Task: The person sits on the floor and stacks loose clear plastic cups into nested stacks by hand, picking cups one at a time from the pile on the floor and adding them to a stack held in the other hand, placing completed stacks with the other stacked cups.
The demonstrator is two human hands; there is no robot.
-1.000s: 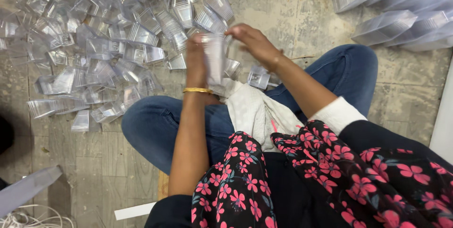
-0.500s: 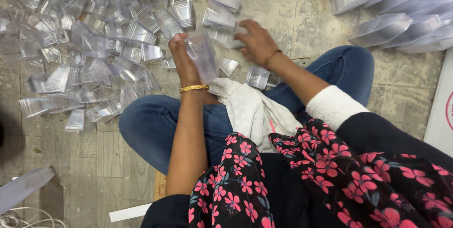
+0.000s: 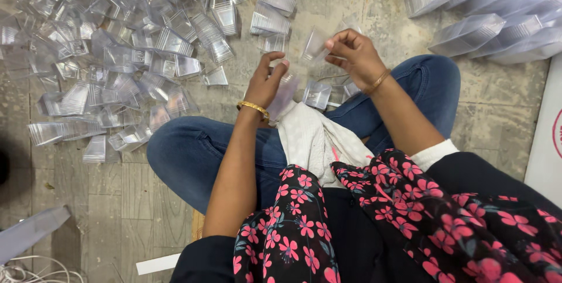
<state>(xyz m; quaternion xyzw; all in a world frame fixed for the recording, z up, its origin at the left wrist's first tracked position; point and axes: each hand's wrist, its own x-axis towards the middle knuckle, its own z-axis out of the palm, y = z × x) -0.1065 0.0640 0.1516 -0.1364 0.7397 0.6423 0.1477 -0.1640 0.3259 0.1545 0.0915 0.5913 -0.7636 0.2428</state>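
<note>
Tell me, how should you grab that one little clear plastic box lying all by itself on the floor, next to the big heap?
Probably by its two flat side walls, coming straight down from above. The lone clear box lies flat on the floor, slightly apart from the heap of clear boxes, so its sides look free to pinch. It looks thin, so a soft pinch should be safest. The left hand is nearest.

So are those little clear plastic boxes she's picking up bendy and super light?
Probably very light: the right hand lifts a clear plastic piece with just fingertips. Likely thin and a bit bendy, since it is see-through like the heap of clear boxes on the floor. Its glossy surface may be slippery.
</note>
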